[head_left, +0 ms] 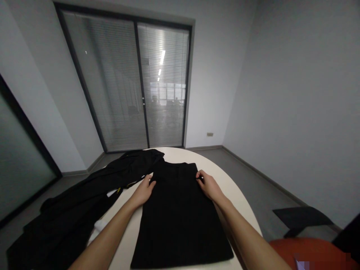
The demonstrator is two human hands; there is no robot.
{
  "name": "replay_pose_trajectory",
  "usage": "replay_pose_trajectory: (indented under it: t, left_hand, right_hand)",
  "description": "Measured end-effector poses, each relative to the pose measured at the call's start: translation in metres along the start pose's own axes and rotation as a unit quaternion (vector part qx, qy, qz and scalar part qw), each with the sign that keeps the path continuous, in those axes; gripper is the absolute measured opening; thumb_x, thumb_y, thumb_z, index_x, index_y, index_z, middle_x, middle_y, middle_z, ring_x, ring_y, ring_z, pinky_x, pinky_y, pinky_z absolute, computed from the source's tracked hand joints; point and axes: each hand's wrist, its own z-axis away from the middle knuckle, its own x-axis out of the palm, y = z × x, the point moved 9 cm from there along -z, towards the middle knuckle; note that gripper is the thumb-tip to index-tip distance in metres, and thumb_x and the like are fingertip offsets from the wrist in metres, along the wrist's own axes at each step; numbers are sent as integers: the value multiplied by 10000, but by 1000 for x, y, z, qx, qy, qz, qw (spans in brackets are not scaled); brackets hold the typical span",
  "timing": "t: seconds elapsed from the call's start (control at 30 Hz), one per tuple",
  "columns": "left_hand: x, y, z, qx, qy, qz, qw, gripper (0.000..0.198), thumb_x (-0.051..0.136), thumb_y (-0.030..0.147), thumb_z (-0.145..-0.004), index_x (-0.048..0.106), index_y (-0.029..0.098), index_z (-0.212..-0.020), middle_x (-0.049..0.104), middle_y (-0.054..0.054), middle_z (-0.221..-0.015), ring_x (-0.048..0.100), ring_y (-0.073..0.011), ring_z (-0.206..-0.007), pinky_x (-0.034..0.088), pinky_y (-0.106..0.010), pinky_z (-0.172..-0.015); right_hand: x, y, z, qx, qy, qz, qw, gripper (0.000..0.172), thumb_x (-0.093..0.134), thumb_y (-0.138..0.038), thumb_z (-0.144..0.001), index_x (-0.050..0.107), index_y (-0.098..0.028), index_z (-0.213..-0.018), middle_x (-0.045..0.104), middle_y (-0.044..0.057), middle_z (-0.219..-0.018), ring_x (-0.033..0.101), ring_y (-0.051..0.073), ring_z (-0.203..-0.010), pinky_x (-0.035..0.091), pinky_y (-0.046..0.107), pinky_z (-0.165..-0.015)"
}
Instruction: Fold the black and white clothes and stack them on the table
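Observation:
A black skirt (180,213) lies flat on the pale table (242,202), its narrower waist end away from me and its wide hem towards me. On its left side edge, near the waist, my left hand (143,192) pinches the fabric between thumb and fingers. My right hand (209,184) grips the opposite side edge at about the same height, fingers curled in. To the left, a heap of black clothing (92,191) spreads over the table edge, touching the skirt's upper left corner.
White cloth (101,225) shows beneath the black heap. An orange chair seat (306,253) with a black armrest (303,217) stands at the lower right. Beyond the table are a glazed door with blinds (165,112) and grey walls.

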Motion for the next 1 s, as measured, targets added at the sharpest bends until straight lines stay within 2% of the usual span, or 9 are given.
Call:
replay_pose_trajectory:
  t: [0.2,0.27,0.43,0.63,0.7,0.77,0.87,0.93,1.0]
  left_hand:
    - [1,2,-2,-4,27,51,998,301,520,346,-863,544,185,-1116,708,-104,-1093,670,-258,-1047,492,-417,-956]
    - [-3,10,-4,2,33,71,997,324,530,340,-859,555,178,-1138,699,-114,-1142,656,-259,-1091,474,-420,-995]
    - [-16,33,-13,21,41,126,991,345,572,343,-845,606,175,-1144,706,-102,-1161,643,-263,-1133,481,-408,-1008]
    - [-35,48,-59,15,83,165,983,416,595,365,-881,591,166,-1246,699,-99,-1199,638,-253,-1151,498,-381,-990]
    - [-35,42,-76,1,105,166,980,431,574,329,-912,548,172,-1312,656,-107,-1288,601,-240,-1217,465,-364,-1030]
    - [-26,28,-87,-29,114,159,980,449,608,266,-900,533,174,-1333,625,-124,-1334,561,-241,-1273,427,-358,-1071]
    - [-1,-4,-89,-90,89,145,981,519,708,133,-799,564,133,-1298,704,-168,-1174,640,-284,-1168,481,-401,-1014]
    - [12,-19,-84,-105,71,139,982,581,712,32,-742,565,109,-1299,736,-170,-1074,691,-292,-1068,521,-427,-962]
    - [15,-25,-82,-96,68,132,984,553,679,-46,-710,618,110,-1237,734,-163,-1087,680,-287,-1096,507,-427,-991]
  right_hand:
    - [3,-1,-5,4,4,-40,999,268,541,-224,-823,572,-237,-1088,676,57,-1069,629,222,-951,452,349,-851]
    - [-3,1,-5,11,13,-71,997,286,536,-240,-823,583,-238,-1105,677,51,-1078,627,208,-918,460,340,-830]
    - [-35,-12,-10,3,58,-124,991,313,522,-272,-807,606,-224,-1105,685,41,-1042,577,160,-705,462,304,-699]
    - [-70,-23,-57,-36,149,-136,979,266,532,-319,-826,635,-188,-1033,694,67,-1043,626,215,-934,469,364,-881]
    - [-63,-10,-77,-25,158,-144,977,298,534,-329,-845,615,-178,-1089,679,85,-1116,620,219,-1025,455,371,-941]
    - [-40,13,-91,31,116,-142,983,444,562,-304,-843,521,-181,-1268,650,100,-1210,617,203,-1074,453,359,-963]
    - [2,50,-92,112,39,-119,986,588,676,-249,-758,496,-167,-1312,682,123,-1127,666,214,-959,494,372,-903]
    - [16,62,-87,111,26,-115,987,510,679,-174,-721,573,-177,-1220,696,104,-1094,668,216,-974,490,370,-921]
    - [22,64,-85,89,22,-116,989,349,640,-122,-715,652,-193,-1057,706,70,-1065,655,212,-1024,467,366,-970]
